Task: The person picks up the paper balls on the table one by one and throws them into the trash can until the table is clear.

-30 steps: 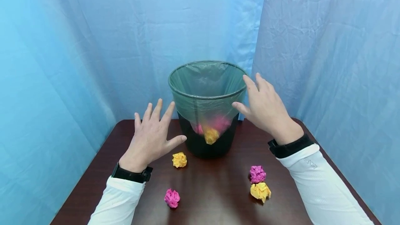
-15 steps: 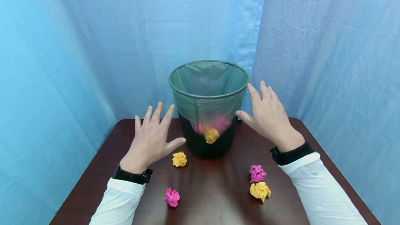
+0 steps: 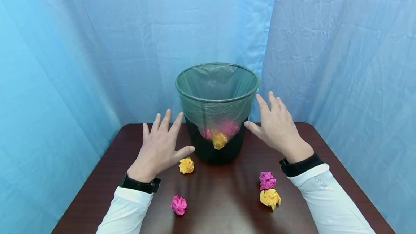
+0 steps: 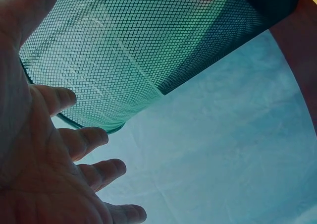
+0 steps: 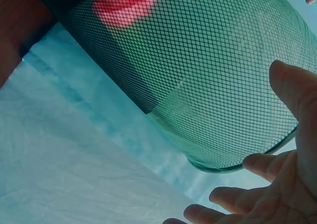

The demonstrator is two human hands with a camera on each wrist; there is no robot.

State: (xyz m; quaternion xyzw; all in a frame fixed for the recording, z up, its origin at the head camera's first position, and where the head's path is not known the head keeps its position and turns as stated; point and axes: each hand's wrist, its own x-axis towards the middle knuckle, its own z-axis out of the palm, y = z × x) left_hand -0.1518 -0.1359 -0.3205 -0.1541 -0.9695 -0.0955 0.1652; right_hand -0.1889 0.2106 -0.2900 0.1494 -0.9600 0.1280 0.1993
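A mesh wastebasket with a translucent green liner stands at the back of the table. Through its lower mesh show a yellow crumpled paper ball and pink ones. To its left my left hand hovers with fingers spread, holding nothing. On the other side my right hand is raised, palm toward the basket, fingers extended and likewise holding nothing. In both wrist views the mesh wall fills the space beyond the fingers. Nearest the left thumb lies a yellow paper ball.
A pink paper ball lies at the front left of the brown table. Toward the right, a magenta ball and a yellow ball lie together. Blue cloth hangs around the back and sides.
My right hand has drawn back from the basket's rim, down and toward me. The left hand has lowered slightly. The basket and paper balls stay where they were.
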